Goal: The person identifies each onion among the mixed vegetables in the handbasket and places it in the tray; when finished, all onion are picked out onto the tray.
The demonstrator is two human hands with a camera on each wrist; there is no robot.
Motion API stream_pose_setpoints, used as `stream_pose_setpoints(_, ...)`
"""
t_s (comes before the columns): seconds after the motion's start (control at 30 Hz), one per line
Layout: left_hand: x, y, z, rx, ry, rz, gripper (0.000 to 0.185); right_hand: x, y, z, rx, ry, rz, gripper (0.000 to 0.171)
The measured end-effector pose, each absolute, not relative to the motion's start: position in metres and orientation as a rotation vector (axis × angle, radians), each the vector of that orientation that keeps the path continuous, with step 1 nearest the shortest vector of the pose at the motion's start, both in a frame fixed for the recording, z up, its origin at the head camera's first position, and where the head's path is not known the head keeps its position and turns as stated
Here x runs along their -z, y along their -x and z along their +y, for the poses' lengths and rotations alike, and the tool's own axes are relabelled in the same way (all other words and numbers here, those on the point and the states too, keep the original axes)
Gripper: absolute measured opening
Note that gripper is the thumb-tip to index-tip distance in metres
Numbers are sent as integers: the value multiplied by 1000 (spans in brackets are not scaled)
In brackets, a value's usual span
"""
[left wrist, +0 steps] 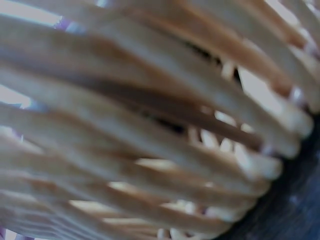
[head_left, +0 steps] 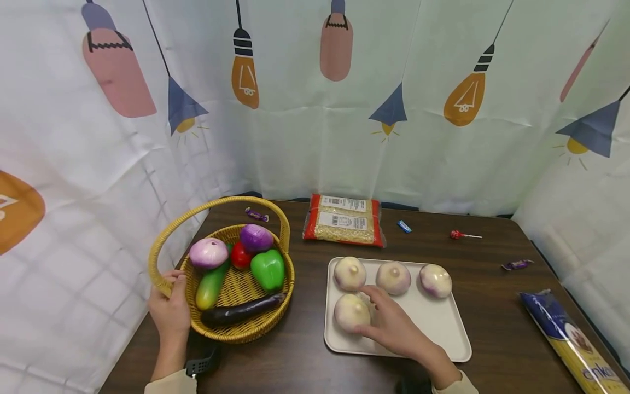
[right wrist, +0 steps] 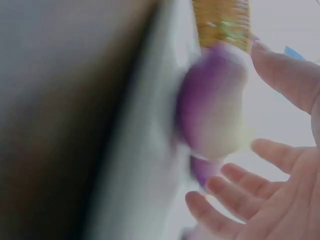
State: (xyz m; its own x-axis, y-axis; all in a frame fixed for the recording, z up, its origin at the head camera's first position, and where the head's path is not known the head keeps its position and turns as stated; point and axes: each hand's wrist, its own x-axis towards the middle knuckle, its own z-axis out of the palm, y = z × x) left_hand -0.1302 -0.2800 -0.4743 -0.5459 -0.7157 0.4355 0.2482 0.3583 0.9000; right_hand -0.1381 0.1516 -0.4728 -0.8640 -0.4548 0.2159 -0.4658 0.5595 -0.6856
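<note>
My left hand [head_left: 169, 309] grips the handle of a yellow wicker basket [head_left: 236, 336] at its left side; the left wrist view is filled by the basket's blurred weave [left wrist: 150, 115]. Inside lie two purple vegetables, a red tomato [head_left: 241, 255], a green bell pepper [head_left: 268, 270], a green-yellow cucumber [head_left: 211, 287] and a dark eggplant [head_left: 241, 310]. My right hand [head_left: 396, 325] reaches over a cream tray [head_left: 433, 334], thumb and fingers spread about the front-left white-and-purple turnip [head_left: 351, 313]. In the right wrist view the fingers stand apart beside that turnip [right wrist: 212, 105].
Other turnips [head_left: 394, 278] line the tray's back. Behind the tray lies a red-edged bag of grain [head_left: 344, 220]. Wrapped candies [head_left: 404, 226] and a red lollipop [head_left: 458, 234] lie farther back and right. A blue-and-yellow packet [head_left: 571, 339] rests along the table's right edge.
</note>
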Motion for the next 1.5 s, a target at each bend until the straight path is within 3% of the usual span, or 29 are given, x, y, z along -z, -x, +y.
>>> stream_pose_setpoints(0.2,473,130,-281,1332,-417,-1716,27,434,143,130,-1251,-820,-2638,50)
stream_pose_setpoints(0.47,476,131,-280,1333,-446,-1729,27,414,156,36,-1712,-990,-2456,35)
stream_pose_setpoints(0.67,478,131,-280,1362,-430,-1730,26,408,161,-35,-1504,-1055,-2477,43)
stream_pose_setpoints(0.87,478,131,-281,1354,-425,-1723,24,406,178,-76,-1290,-978,-2464,51)
stream_pose_setpoints(1.03,476,130,-281,1354,-435,-1735,25,411,196,-90,-1408,-800,-2400,52)
stream_pose_setpoints(1.37,476,130,-280,1345,-446,-1751,23,419,214,-103,-1361,-629,-2649,72)
stream_pose_setpoints(1.5,475,129,-280,1345,-444,-1750,23,421,215,-104,-1364,-636,-2638,66)
